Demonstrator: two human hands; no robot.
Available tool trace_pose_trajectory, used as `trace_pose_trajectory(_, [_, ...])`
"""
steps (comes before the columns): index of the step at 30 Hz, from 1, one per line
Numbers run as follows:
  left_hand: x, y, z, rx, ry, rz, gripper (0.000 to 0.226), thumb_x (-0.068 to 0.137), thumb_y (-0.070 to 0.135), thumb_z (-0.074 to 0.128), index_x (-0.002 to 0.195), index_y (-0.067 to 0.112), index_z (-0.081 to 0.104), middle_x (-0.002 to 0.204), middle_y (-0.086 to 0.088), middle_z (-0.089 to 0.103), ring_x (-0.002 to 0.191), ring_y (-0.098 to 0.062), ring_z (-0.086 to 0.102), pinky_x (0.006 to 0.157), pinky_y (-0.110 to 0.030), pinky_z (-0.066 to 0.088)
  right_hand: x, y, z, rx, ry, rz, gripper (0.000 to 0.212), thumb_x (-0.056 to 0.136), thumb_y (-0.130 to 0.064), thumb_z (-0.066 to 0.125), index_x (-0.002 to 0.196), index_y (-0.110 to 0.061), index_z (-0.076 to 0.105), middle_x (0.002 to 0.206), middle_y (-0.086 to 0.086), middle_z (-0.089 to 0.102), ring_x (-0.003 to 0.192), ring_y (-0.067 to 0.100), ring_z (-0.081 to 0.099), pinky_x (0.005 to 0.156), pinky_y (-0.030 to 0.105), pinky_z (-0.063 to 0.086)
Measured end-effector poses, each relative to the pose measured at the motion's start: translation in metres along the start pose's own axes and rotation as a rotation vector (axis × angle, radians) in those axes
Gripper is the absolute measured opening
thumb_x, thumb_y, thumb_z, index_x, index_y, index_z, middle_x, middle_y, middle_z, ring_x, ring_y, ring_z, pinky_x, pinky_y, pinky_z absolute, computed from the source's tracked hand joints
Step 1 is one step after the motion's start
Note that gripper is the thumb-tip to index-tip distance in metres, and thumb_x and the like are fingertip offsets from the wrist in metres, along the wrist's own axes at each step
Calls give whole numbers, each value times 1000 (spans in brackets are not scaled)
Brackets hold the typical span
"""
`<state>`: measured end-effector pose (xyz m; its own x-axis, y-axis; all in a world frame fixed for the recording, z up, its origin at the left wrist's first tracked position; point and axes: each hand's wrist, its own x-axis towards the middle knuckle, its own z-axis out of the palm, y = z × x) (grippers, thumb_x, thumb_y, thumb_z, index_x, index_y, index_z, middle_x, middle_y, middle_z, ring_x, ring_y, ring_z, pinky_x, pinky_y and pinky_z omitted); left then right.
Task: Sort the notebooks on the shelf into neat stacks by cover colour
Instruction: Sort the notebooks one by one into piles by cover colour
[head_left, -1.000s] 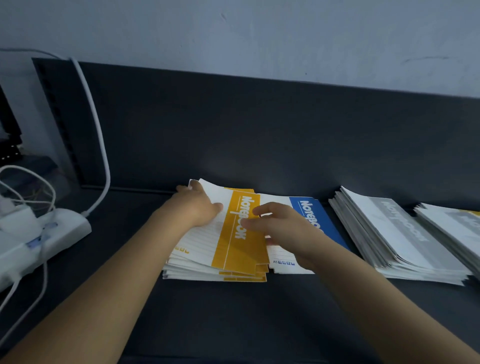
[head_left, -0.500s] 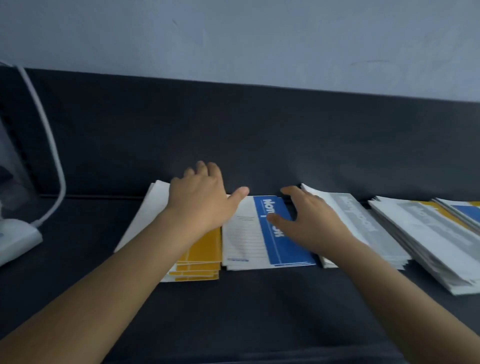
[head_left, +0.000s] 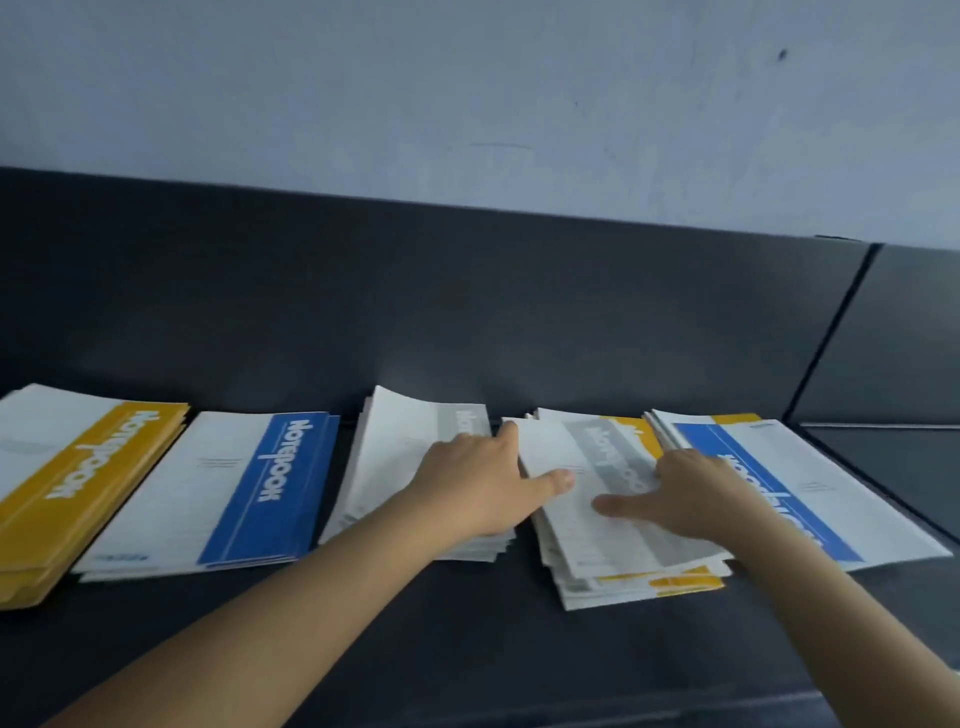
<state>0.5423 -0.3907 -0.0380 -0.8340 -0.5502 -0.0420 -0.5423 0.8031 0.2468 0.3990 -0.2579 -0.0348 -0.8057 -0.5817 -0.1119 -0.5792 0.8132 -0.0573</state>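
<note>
Five lots of notebooks lie in a row on the dark shelf (head_left: 467, 639). From the left: a yellow stack (head_left: 67, 483), a blue stack (head_left: 244, 493), a grey stack (head_left: 410, 441), a mixed pile (head_left: 623, 571) with a grey notebook (head_left: 587, 519) on top and yellow ones beneath, and a blue-topped pile (head_left: 810, 478). My left hand (head_left: 478, 478) lies over the grey stack's right side, thumb reaching onto the grey notebook's left edge. My right hand (head_left: 691, 493) rests flat on that grey notebook, fingers spread, thumb pointing left.
The shelf's dark back panel (head_left: 467, 312) rises right behind the stacks, with a pale wall (head_left: 467, 93) above. A seam at the right starts another panel (head_left: 909, 338) and a lower shelf section (head_left: 893, 457). Bare shelf runs along the front.
The view has swung right, past the power strip and cable. Both hands have moved right from the yellow and blue stacks to the grey stack and the mixed pile.
</note>
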Motion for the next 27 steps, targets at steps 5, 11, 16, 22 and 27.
trace_pose_trajectory(5, [14, 29, 11, -237, 0, -88, 76, 88, 68, 44, 143, 18, 31, 143, -2, 47, 131, -23, 42, 97, -35, 41, 7, 6, 6, 51, 38, -80, 65, 68, -82, 52, 67, -19, 38, 85, -3, 44, 108, 23, 49, 89, 38, 42])
trace_pose_trajectory(11, [15, 11, 2, -510, 254, -34, 71, 96, 16, 55, 154, 25, 15, 160, 5, 19, 146, -13, 19, 106, -20, 21, 20, -7, 10, 368, -57, -153, 73, 77, -70, 56, 121, -12, 58, 129, 2, 52, 123, 24, 44, 99, 43, 44])
trace_pose_trajectory(16, [4, -36, -18, -312, 380, -109, 62, 97, 12, 52, 151, 20, 22, 159, 5, 13, 134, -20, 39, 100, -22, 30, 15, -56, 8, 460, 16, -342, 63, 79, -63, 59, 126, -21, 56, 137, 0, 45, 136, 24, 30, 108, 44, 33])
trace_pose_trajectory(22, [-5, -75, -12, 172, 260, -110, 50, 103, 32, 39, 149, 15, 28, 163, -3, 8, 147, -26, 12, 115, -40, 23, 8, -117, 21, 103, -20, -462, 62, 85, -64, 48, 134, -26, 47, 142, -2, 46, 136, 22, 33, 114, 53, 14])
trace_pose_trajectory(27, [-5, -84, 1, 277, 144, 5, 54, 105, 37, 18, 155, 19, 14, 163, -1, 9, 150, -17, -2, 121, -38, -2, 8, -145, 21, 86, -149, -600, 48, 95, -36, 35, 141, -26, 39, 146, -1, 42, 136, 24, 36, 112, 57, 15])
